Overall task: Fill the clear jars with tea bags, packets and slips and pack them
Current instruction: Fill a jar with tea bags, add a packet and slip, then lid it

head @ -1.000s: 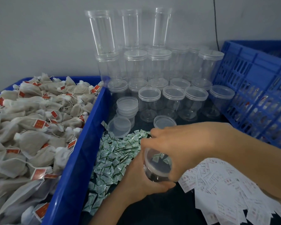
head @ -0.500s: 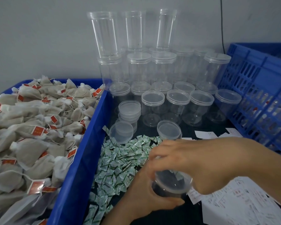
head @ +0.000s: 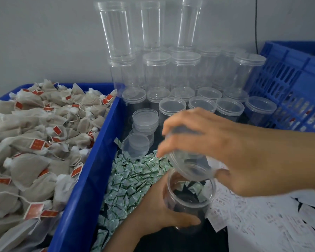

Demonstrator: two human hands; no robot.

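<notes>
Evidently uncapping, to judge by the bare inside. Gripping the clear jar [head: 187,199] low in the left hand [head: 164,211], down by the bench [head: 189,242]; pinching the lid [head: 191,168] by its rim in the right hand [head: 225,151], tilted over the mouth with one edge close to the jar's rim. Calls next for setting the lid aside, then filling: from the blue bin [head: 91,179] of tea bags [head: 35,142] well left of both hands, the slips [head: 262,224] spread under the right hand, the packets [head: 135,180] just beside the left hand. Looks see-through, round, wide-mouthed and thin-walled, apparently empty, packets showing through the wall; probably light, easily squeezed.
</notes>
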